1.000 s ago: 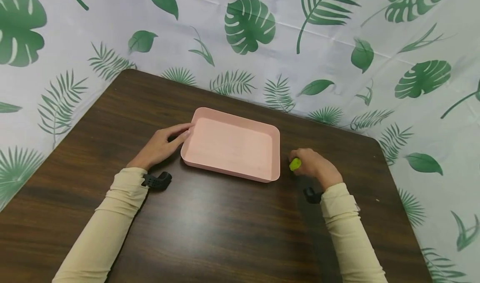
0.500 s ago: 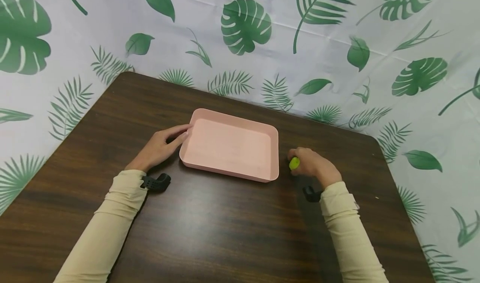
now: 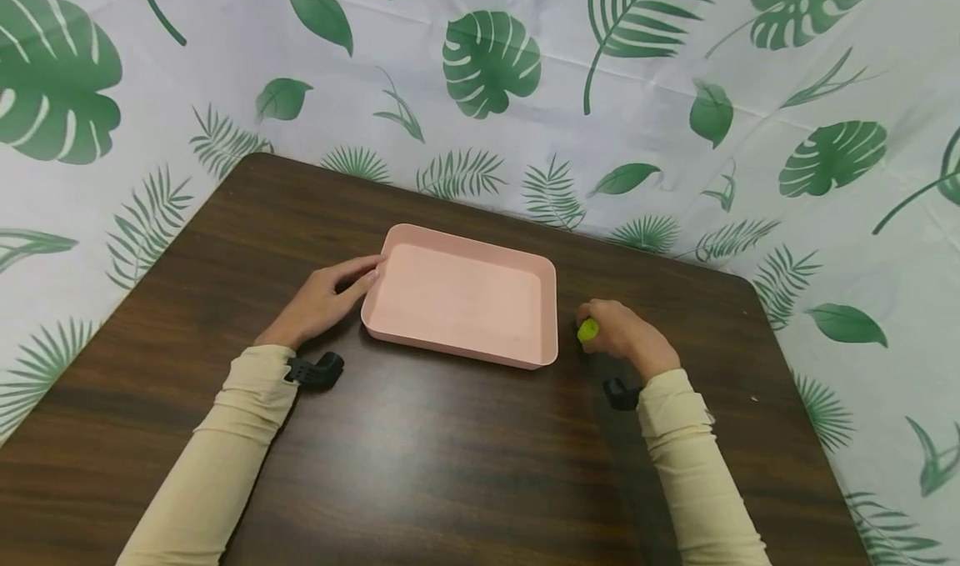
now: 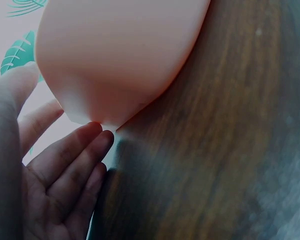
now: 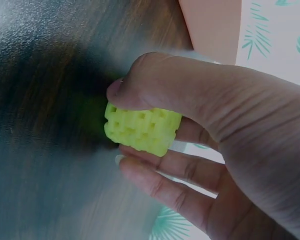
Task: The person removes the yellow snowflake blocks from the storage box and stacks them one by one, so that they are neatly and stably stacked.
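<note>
A shallow pink rectangular tray (image 3: 457, 299) lies on the dark wooden table. My left hand (image 3: 318, 303) rests at the tray's left end, its fingers relaxed and fairly straight. In the left wrist view, the fingertips of the left hand (image 4: 70, 175) touch the tray's outer wall (image 4: 105, 95). To the right of the tray, low over the table, my right hand (image 3: 622, 333) pinches a small lime-yellow knobbly piece (image 3: 588, 330). The right wrist view shows the piece (image 5: 140, 129) between thumb and fingers, its surface covered in a grid of blocky bumps.
The wood-grain table (image 3: 427, 466) has rounded back corners. A white cloth with green leaf prints (image 3: 491, 62) hangs behind it and at both sides. Dark wrist mounts (image 3: 318, 370) sit at both cuffs. A tiny pale speck (image 3: 753, 398) lies at right.
The head view shifts slightly. Both hands keep their places, the left at the tray and the right on the lime-yellow piece.
</note>
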A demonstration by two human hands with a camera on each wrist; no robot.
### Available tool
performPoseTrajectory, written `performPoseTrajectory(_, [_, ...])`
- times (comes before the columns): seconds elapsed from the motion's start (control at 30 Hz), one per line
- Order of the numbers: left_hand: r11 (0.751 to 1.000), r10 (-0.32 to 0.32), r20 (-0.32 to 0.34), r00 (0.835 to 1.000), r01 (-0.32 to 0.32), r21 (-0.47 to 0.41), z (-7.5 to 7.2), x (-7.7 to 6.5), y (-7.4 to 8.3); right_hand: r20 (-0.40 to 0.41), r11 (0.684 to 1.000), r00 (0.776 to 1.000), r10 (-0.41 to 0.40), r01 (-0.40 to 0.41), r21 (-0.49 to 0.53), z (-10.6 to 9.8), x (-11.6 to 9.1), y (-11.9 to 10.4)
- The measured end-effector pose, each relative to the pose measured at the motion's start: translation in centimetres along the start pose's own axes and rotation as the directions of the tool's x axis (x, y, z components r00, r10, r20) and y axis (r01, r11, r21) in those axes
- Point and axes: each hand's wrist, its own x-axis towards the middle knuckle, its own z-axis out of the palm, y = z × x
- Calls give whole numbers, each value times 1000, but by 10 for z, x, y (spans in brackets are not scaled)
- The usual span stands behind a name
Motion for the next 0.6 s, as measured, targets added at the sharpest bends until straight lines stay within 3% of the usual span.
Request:
performPoseTrajectory(0.3, [1000, -13, 19, 1000, 12, 17, 6, -3, -1, 27, 998, 999, 28, -29, 61, 23, -1, 9])
performPoseTrajectory(0.6, [1000, 8, -19, 1000, -8, -2, 5, -4, 1, 4, 1000, 1000, 2, -2, 23, 4, 0, 9])
